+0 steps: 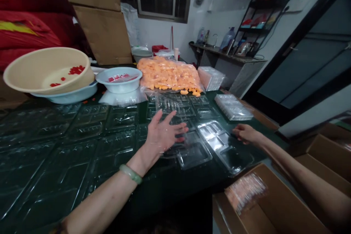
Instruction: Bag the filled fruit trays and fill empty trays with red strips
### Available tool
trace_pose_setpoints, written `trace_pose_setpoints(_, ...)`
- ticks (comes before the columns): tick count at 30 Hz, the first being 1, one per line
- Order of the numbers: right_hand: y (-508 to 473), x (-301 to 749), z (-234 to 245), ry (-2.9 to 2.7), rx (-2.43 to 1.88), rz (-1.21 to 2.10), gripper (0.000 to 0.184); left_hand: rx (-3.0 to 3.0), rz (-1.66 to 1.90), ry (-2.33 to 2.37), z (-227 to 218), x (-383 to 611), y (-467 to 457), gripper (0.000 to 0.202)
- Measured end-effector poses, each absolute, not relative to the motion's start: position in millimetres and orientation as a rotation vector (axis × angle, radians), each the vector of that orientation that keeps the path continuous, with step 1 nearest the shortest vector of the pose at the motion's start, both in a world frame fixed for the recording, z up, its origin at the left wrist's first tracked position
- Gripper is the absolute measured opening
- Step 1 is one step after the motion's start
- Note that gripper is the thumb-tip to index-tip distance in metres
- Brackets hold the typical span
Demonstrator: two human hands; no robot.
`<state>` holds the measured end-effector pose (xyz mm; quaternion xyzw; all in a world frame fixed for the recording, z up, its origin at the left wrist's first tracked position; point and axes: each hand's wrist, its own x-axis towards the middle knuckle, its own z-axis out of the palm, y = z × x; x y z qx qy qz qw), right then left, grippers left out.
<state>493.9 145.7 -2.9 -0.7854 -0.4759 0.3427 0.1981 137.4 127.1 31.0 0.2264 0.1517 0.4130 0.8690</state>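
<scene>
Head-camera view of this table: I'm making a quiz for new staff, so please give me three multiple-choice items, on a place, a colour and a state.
1. Where does the clear plastic bag of orange pieces lie? A in a cardboard box; B on the far side of the dark green table; C on the wall shelf.
2. What colour are the small pieces in the beige plastic basin? A blue; B white; C red.
3. How is the left hand? A a tight fist; B open, fingers spread; C gripping the bag.

1 B, it lies beyond the clear plastic trays. 2 C, red bits show inside. 3 B, its fingers fan out.
</scene>
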Motion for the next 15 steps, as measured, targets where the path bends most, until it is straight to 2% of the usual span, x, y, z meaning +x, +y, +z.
trace_pose_setpoints(3, 125.7, 445.0, 18.3, -1.419, -2.071, 0.534, 0.005, 0.441, 0.879, 0.255, 29.0, 143.5, 126.8, 0.062)
trace_pose_setpoints(4, 114.4, 423.4, 26.4, -1.522, -1.884, 0.369, 0.008, 0.435, 0.894, 0.252, 28.8, 147.8, 126.4, 0.063)
trace_pose_setpoints(8, 66.0, 340.9, 51.3, -2.012, -1.188, 0.037, 0.041, 0.399, 1.027, 0.366, 33.0, 173.3, 123.2, 0.064)
trace_pose_setpoints(9, 58.0, 327.4, 54.5, -2.123, -1.128, -0.035, 0.045, 0.377, 1.051, 0.404, 35.2, 180.2, 122.5, 0.063)
trace_pose_setpoints(13, 47.5, 313.1, 57.1, -2.36, -1.167, -0.192, 0.044, 0.312, 1.039, 0.452, 42.6, 203.4, 121.8, 0.061)
trace_pose_setpoints(15, 48.9, 319.9, 53.1, -2.366, -1.237, -0.294, 0.054, 0.302, 0.959, 0.405, 43.0, 213.5, 122.0, 0.061)
